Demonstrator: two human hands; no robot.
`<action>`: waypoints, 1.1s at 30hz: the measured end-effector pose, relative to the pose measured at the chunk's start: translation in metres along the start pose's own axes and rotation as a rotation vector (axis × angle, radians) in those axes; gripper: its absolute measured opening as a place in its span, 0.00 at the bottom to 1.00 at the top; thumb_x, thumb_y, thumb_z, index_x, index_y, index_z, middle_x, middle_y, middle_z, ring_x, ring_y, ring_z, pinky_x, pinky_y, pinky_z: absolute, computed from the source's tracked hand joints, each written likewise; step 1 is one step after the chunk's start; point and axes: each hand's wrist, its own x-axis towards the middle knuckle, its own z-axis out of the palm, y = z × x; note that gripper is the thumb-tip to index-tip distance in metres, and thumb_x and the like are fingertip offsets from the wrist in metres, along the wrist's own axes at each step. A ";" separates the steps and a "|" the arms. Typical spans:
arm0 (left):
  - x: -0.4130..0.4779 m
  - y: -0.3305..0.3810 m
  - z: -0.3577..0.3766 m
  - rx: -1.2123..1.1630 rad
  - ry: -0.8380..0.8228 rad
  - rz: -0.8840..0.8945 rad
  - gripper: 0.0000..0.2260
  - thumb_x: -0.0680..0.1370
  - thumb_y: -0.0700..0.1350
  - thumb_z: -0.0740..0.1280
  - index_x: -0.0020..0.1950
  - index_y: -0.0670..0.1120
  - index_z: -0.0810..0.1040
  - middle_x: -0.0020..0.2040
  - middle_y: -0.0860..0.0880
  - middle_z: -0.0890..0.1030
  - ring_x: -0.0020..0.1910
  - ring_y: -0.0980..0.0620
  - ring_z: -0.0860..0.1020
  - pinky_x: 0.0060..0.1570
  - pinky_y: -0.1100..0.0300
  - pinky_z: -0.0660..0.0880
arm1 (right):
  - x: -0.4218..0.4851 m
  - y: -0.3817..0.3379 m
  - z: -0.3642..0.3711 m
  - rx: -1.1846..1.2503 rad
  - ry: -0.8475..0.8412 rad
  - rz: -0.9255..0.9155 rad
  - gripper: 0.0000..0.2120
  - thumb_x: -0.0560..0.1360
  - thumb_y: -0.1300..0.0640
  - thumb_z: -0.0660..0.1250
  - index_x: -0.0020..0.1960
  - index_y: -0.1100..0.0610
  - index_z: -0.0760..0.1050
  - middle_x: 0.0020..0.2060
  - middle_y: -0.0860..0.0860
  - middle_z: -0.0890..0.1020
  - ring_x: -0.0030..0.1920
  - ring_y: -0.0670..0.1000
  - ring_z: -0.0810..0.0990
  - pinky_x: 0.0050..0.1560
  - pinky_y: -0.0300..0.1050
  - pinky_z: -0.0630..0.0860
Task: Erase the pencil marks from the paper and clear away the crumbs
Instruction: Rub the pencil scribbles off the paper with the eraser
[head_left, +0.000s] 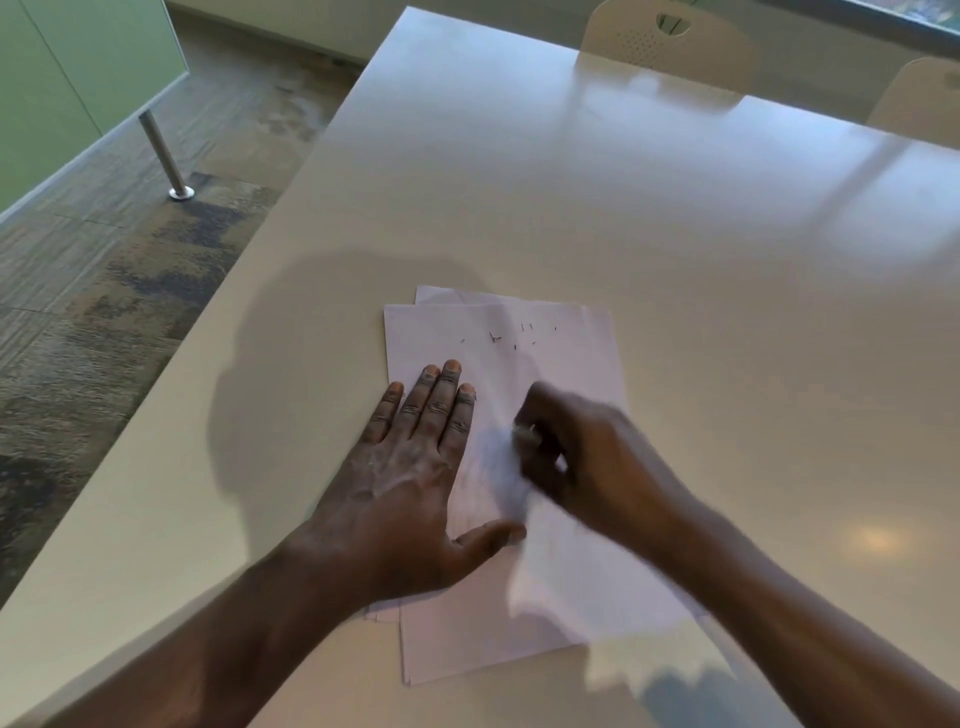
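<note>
Pins the paper (545, 364) by the near left edge of the table (571, 208) under a flat, spread left hand (410, 467), rubs with a blurred pale eraser (524, 434) pinched in the curled right hand (582, 457), and risks buckling or tearing the sheet if that hold slips, flicking the dark crumbs (496, 338) off its far end.

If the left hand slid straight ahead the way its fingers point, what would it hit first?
The left hand lies flat on the paper, fingers aimed away from the person. Sliding on, it would probably first meet the small dark crumbs near the sheet's far edge, then only bare table.
</note>
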 end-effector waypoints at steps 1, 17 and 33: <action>0.000 0.000 0.000 0.002 -0.006 -0.001 0.52 0.73 0.79 0.40 0.80 0.43 0.29 0.79 0.44 0.25 0.79 0.49 0.25 0.81 0.46 0.38 | -0.007 -0.008 0.003 0.001 -0.055 -0.045 0.08 0.77 0.59 0.67 0.45 0.50 0.68 0.35 0.42 0.72 0.33 0.39 0.71 0.35 0.33 0.67; 0.001 -0.001 0.003 -0.004 0.045 0.009 0.53 0.73 0.80 0.42 0.82 0.43 0.34 0.82 0.44 0.29 0.80 0.49 0.29 0.81 0.45 0.40 | -0.012 0.014 -0.009 0.035 0.081 0.109 0.09 0.75 0.61 0.69 0.42 0.55 0.70 0.28 0.45 0.72 0.28 0.46 0.70 0.30 0.38 0.67; 0.002 0.001 -0.001 0.017 0.012 -0.004 0.53 0.71 0.81 0.40 0.81 0.43 0.31 0.80 0.44 0.26 0.79 0.49 0.27 0.81 0.47 0.38 | 0.002 0.041 -0.016 -0.038 0.200 0.300 0.09 0.76 0.55 0.69 0.42 0.53 0.69 0.30 0.50 0.76 0.32 0.52 0.72 0.32 0.43 0.68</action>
